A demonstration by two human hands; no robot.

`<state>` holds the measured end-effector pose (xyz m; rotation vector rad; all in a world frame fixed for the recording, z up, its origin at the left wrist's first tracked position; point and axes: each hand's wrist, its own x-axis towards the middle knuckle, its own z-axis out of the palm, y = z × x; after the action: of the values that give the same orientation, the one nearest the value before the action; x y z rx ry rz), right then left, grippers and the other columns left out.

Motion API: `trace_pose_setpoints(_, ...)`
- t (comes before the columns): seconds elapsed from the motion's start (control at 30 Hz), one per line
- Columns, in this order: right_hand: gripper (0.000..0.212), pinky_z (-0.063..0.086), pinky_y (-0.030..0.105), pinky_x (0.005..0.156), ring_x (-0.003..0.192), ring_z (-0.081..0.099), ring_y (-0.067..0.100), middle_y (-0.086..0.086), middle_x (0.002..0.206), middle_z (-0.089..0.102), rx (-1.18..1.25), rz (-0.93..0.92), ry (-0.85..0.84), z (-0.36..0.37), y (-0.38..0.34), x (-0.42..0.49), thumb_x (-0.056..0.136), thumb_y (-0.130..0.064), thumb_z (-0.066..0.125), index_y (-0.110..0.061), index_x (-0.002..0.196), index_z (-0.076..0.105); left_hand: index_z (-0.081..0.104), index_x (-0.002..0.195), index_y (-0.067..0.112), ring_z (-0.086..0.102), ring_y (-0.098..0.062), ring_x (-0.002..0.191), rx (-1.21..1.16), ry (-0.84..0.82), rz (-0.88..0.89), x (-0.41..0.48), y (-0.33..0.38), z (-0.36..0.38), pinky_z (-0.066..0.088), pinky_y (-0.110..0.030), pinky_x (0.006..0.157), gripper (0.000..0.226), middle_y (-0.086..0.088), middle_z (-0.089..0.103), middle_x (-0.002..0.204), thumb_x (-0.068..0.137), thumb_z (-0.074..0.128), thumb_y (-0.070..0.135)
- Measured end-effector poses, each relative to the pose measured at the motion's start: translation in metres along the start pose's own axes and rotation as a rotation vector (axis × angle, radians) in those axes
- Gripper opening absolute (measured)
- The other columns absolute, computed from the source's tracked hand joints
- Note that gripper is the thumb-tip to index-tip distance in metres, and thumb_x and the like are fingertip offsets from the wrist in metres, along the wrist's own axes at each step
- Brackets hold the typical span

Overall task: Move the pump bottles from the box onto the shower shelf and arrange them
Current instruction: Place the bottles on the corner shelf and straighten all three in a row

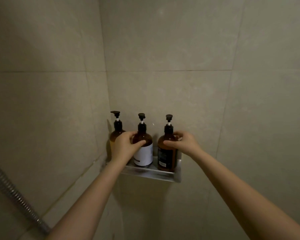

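All three bottles stand upright on the shelf; this looks like the arranging step. The left hand grips the middle bottle, the right hand the bottle at the right end. A third bottle stands at the left end. Next, probably turn labels and pumps forward, evenly spaced.

You're looking at three amber-brown pump bottles with black pump heads: the left bottle shows a yellowish lower part, the middle bottle wears a white label, and the right bottle a black label with pale print. The shelf is silver-grey metal. The wall tiles are mottled beige, and the shower hose is ribbed silver.
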<state>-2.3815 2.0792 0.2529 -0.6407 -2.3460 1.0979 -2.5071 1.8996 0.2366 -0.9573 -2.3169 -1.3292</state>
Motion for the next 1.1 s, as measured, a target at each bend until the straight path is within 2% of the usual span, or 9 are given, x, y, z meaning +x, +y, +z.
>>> trace_pose_setpoints(0.1, 0.061, 0.05, 0.031, 0.081, 0.104, 0.059, 0.024, 0.01, 0.123, 0.06, 0.031, 0.014, -0.034, -0.006, -0.004, -0.001, 0.076, -0.03, 0.075, -0.009, 0.128, 0.053, 0.063, 0.113, 0.014, 0.06, -0.012, 0.096, 0.01, 0.055, 0.033, -0.004, 0.006, 0.003, 0.036, -0.01, 0.068, 0.05, -0.002, 0.067, 0.108, 0.071, 0.074, 0.039)
trace_pose_setpoints(0.17, 0.059, 0.049, 0.033, 0.086, 0.109, 0.057, 0.026, 0.011, 0.126, 0.058, 0.046, 0.022, -0.046, -0.006, -0.006, -0.003, 0.078, -0.025, 0.073, -0.008, 0.13, 0.051, 0.062, 0.113, 0.013, 0.06, -0.015, 0.097, 0.024, 0.07, 0.033, -0.006, 0.008, 0.005, 0.041, -0.017, 0.073, 0.05, -0.003, 0.065, 0.109, 0.072, 0.073, 0.041)
trace_pose_setpoints(0.3, 0.054, 0.048, 0.028, 0.078, 0.101, 0.055, 0.019, 0.011, 0.127, 0.057, 0.032, 0.031, -0.047, -0.003, -0.01, -0.004, 0.08, -0.024, 0.071, -0.01, 0.129, 0.051, 0.061, 0.115, 0.012, 0.059, -0.014, 0.095, 0.005, 0.016, 0.027, -0.003, 0.005, 0.002, 0.042, -0.02, 0.072, 0.052, -0.004, 0.063, 0.11, 0.074, 0.07, 0.043)
trace_pose_setpoints(0.43, 0.066, 0.04, 0.016, 0.057, 0.091, 0.057, 0.013, 0.008, 0.125, 0.059, -0.04, 0.019, 0.003, 0.002, -0.013, -0.002, 0.073, -0.045, 0.073, -0.015, 0.127, 0.05, 0.06, 0.119, 0.01, 0.061, -0.019, 0.105, -0.085, 0.001, -0.017, 0.003, 0.004, -0.004, 0.049, -0.026, 0.082, 0.055, -0.008, 0.063, 0.118, 0.075, 0.071, 0.04)
trace_pose_setpoints(0.57, 0.088, 0.056, 0.036, 0.075, 0.102, 0.062, 0.022, 0.006, 0.119, 0.061, -0.198, 0.048, 0.116, 0.007, -0.013, -0.002, 0.053, -0.065, 0.073, -0.018, 0.124, 0.051, 0.06, 0.119, 0.012, 0.061, -0.016, 0.102, -0.101, -0.03, -0.049, 0.0, 0.01, -0.002, 0.045, -0.022, 0.074, 0.063, -0.004, 0.066, 0.115, 0.066, 0.077, 0.043)
trace_pose_setpoints(0.67, 0.07, 0.058, 0.039, 0.076, 0.092, 0.063, 0.019, 0.005, 0.109, 0.066, -0.168, 0.059, 0.085, 0.009, -0.01, 0.0, 0.055, -0.056, 0.078, -0.019, 0.109, 0.056, 0.061, 0.116, 0.012, 0.061, -0.018, 0.101, -0.071, -0.019, -0.032, -0.001, 0.01, 0.0, 0.043, -0.021, 0.074, 0.057, -0.005, 0.065, 0.113, 0.067, 0.079, 0.034)
trace_pose_setpoints(0.77, 0.064, 0.052, 0.026, 0.067, 0.087, 0.058, 0.014, 0.006, 0.115, 0.065, -0.102, 0.044, 0.004, 0.001, -0.008, 0.002, 0.061, -0.045, 0.08, -0.016, 0.114, 0.057, 0.059, 0.121, 0.011, 0.06, -0.019, 0.108, -0.094, -0.089, -0.041, 0.006, 0.004, -0.003, 0.044, -0.023, 0.083, 0.056, -0.007, 0.064, 0.119, 0.071, 0.077, 0.025)
trace_pose_setpoints(0.87, 0.066, 0.046, 0.022, 0.066, 0.089, 0.056, 0.013, 0.007, 0.121, 0.063, -0.063, 0.027, -0.057, -0.006, -0.006, 0.002, 0.065, -0.04, 0.08, -0.015, 0.12, 0.056, 0.056, 0.126, 0.011, 0.058, -0.019, 0.113, -0.097, -0.161, -0.05, 0.012, 0.0, -0.007, 0.041, -0.023, 0.086, 0.057, -0.007, 0.063, 0.124, 0.073, 0.075, 0.022)
trace_pose_setpoints(1.1, 0.074, 0.045, 0.023, 0.069, 0.106, 0.06, 0.021, 0.006, 0.123, 0.062, -0.061, 0.019, -0.03, -0.004, -0.008, 0.002, 0.067, -0.042, 0.079, -0.014, 0.128, 0.051, 0.06, 0.121, 0.01, 0.061, -0.016, 0.103, -0.065, -0.1, -0.067, 0.016, 0.004, -0.007, 0.042, -0.021, 0.075, 0.064, -0.005, 0.067, 0.117, 0.066, 0.079, 0.038)
